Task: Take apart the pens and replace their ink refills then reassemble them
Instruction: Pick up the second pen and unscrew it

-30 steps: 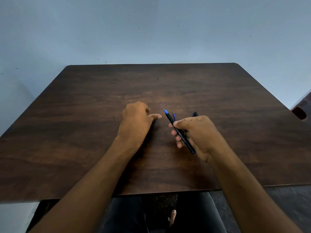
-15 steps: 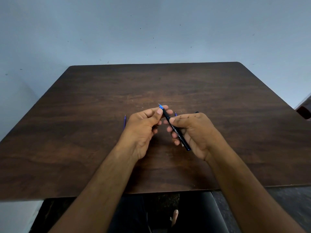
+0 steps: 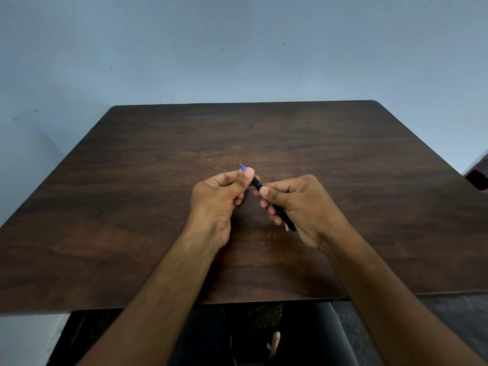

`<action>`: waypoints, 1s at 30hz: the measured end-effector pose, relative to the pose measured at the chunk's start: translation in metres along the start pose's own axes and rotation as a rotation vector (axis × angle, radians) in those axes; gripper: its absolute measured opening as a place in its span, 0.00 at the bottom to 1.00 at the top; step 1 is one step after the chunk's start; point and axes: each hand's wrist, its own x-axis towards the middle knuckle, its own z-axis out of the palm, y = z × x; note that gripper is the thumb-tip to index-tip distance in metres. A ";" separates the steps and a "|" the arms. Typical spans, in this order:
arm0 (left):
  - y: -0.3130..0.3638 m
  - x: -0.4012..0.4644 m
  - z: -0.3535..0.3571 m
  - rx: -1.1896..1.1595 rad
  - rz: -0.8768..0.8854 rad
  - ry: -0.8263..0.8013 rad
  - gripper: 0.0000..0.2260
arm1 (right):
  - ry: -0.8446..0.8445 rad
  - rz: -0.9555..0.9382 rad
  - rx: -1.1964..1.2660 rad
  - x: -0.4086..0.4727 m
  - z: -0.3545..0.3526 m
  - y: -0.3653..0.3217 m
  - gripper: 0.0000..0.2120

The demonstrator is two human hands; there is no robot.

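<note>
Gripping: both hands meet over the middle of the table [image 3: 137, 196], one black pen [image 3: 274, 207] held between them.
Left hand [image 3: 219, 204]: thumb and forefinger pinch the blue tip end [image 3: 243, 168] of the pen; other fingers curled under. Thumbnail faces up.
Right hand [image 3: 303, 207]: fingers curled round the black barrel, thumb pressed on top just behind a blue ring on the pen; fingertips [image 3: 272, 210] show beneath the barrel.
Pen: slanted, metal point at far left, back end at near right poking out below the right palm. Held above the tabletop; whether it touches the wood, cannot tell.
Second blue tip [image 3: 275, 179]: small blue point just visible at the far side of the right hand, mostly hidden; cannot tell what it belongs to.
Blue sliver [image 3: 246, 192]: thin dark-blue piece below the left fingers, between the two hands; too hidden to name.
Table: dark brown wood grain, rounded far corners, set against a pale blue-grey wall [image 3: 237, 48].
Below near edge: person's dark-clad legs [image 3: 317, 336] and dark floor.
</note>
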 end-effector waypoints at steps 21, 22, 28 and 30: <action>0.006 -0.006 -0.009 0.040 -0.035 -0.094 0.14 | -0.042 -0.023 -0.119 -0.012 0.000 -0.014 0.07; 0.006 -0.006 -0.008 0.040 -0.038 -0.087 0.14 | -0.042 -0.026 -0.119 -0.013 0.000 -0.014 0.07; 0.009 -0.007 -0.006 0.084 -0.063 -0.145 0.17 | -0.035 -0.038 -0.144 -0.013 0.002 -0.016 0.07; 0.009 -0.010 -0.009 0.093 -0.064 -0.227 0.14 | -0.021 -0.044 -0.162 -0.013 0.001 -0.016 0.07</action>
